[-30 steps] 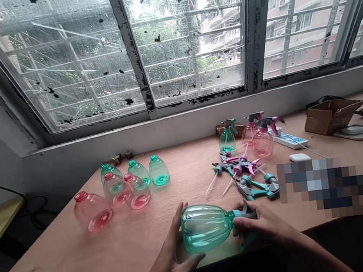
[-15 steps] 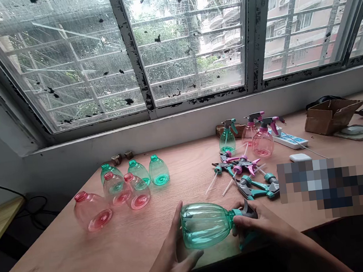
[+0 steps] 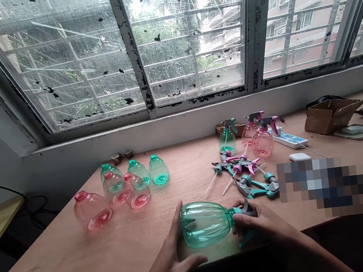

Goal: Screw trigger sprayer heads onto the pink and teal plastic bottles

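A clear green spray bottle [image 3: 206, 225] lies sideways in front of me above the table's near edge, its base to the left. My left hand [image 3: 173, 252] cups that base, fingers along its far side and thumb spread below. Around the neck and the grey-and-teal trigger head [image 3: 247, 209], my right hand [image 3: 255, 221] is closed. Just beyond lie several loose trigger heads, among them a teal one [image 3: 258, 188] and a pink one [image 3: 245, 163], some with thin white tubes. Headless bottles stand at the left, including a pink one [image 3: 93, 211] and a green one [image 3: 158, 171].
Bottles with heads fitted, one green [image 3: 227, 140] and two pink [image 3: 262, 142], stand at the back. Right of them are a white power strip [image 3: 290, 139], an open cardboard box [image 3: 328, 117] and a white case [image 3: 300, 158]. A blurred patch covers part of the right side.
The green bottle's reflections shift and its base end rises slightly. My left thumb moves a little away from its underside. My right hand stays closed at the neck.
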A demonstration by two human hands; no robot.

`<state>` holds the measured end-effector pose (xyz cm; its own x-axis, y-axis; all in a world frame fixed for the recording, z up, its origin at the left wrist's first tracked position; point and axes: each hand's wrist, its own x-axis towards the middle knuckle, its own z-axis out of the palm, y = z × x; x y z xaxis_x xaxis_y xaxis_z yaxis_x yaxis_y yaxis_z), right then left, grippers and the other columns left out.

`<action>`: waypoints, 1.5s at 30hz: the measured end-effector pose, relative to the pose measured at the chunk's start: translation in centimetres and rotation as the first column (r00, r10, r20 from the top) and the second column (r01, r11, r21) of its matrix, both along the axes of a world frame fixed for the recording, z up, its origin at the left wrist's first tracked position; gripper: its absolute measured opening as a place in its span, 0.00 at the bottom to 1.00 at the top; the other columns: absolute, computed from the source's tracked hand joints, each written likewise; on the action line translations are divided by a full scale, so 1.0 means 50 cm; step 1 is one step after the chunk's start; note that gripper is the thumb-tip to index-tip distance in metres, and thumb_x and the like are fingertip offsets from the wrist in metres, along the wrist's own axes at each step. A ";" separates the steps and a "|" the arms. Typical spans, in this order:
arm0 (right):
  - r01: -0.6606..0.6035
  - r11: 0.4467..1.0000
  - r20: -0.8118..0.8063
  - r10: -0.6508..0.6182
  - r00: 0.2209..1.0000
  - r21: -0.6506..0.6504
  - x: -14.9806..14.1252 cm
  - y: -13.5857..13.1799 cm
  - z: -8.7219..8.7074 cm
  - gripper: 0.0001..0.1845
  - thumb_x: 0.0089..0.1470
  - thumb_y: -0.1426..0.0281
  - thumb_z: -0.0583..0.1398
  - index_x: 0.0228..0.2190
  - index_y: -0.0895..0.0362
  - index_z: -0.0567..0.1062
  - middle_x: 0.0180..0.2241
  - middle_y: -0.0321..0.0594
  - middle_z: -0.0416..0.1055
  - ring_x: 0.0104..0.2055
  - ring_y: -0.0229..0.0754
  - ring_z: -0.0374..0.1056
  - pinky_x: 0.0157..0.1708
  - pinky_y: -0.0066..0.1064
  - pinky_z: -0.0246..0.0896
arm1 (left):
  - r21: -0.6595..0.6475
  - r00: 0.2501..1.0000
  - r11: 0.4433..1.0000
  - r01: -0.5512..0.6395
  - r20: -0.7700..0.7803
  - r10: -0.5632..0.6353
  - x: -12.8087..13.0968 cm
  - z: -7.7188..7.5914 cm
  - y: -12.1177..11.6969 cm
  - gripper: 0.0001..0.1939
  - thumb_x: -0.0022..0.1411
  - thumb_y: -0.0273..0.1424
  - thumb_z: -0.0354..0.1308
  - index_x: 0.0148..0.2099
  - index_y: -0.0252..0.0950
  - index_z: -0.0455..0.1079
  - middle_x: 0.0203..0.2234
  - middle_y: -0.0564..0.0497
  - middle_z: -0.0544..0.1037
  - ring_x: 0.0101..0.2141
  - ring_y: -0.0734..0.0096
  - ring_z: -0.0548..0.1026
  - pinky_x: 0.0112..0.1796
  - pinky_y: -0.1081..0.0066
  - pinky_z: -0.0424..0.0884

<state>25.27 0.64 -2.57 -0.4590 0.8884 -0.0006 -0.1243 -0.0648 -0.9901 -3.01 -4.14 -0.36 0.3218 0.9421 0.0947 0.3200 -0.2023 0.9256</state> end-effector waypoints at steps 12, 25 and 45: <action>-0.001 1.000 0.010 0.001 1.000 -0.002 -0.002 -0.002 0.005 0.21 0.54 0.55 0.67 0.38 0.59 0.71 0.29 0.42 0.81 0.29 0.45 0.77 0.32 0.34 0.71 | -0.016 0.999 1.000 0.007 0.046 -0.007 0.001 -0.007 0.006 0.52 0.60 0.32 0.67 0.73 0.53 0.35 0.71 0.53 0.52 0.68 0.55 0.52 0.67 0.55 0.50; -0.016 1.000 0.010 0.015 1.000 0.017 -0.001 0.001 0.003 0.21 0.54 0.55 0.66 0.38 0.59 0.71 0.29 0.42 0.81 0.28 0.44 0.77 0.31 0.33 0.71 | 0.024 1.000 1.000 -0.005 0.013 0.005 0.001 -0.009 0.002 0.49 0.63 0.36 0.64 0.73 0.50 0.34 0.71 0.50 0.51 0.69 0.53 0.49 0.67 0.53 0.45; -0.030 0.999 0.001 0.030 1.000 0.019 -0.001 -0.002 0.006 0.21 0.55 0.56 0.66 0.39 0.59 0.71 0.28 0.42 0.81 0.29 0.43 0.76 0.32 0.33 0.71 | -0.054 1.000 0.999 -0.009 -0.001 0.009 -0.006 -0.006 0.003 0.44 0.65 0.43 0.60 0.73 0.45 0.39 0.72 0.48 0.48 0.70 0.54 0.46 0.68 0.56 0.45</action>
